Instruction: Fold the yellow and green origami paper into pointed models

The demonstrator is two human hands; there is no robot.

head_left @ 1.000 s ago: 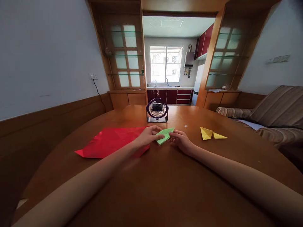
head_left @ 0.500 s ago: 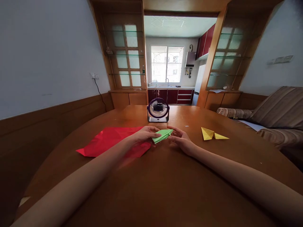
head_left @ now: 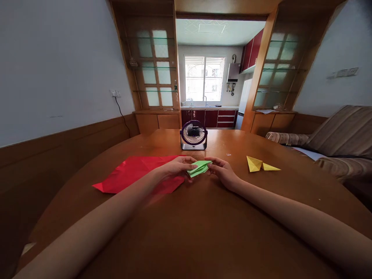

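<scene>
Green folded paper (head_left: 199, 168) sits between both hands — left hand (head_left: 176, 169) and right hand (head_left: 222, 170) pinching its ends.

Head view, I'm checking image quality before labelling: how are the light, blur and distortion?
Head view: daylight from the bright kitchen window backlights the scene; the round wooden table edge bows, wide-angle distortion; left hand and right hand are slightly soft around the folded green paper; the glossy red paper sheet shows faint sheen.
</scene>
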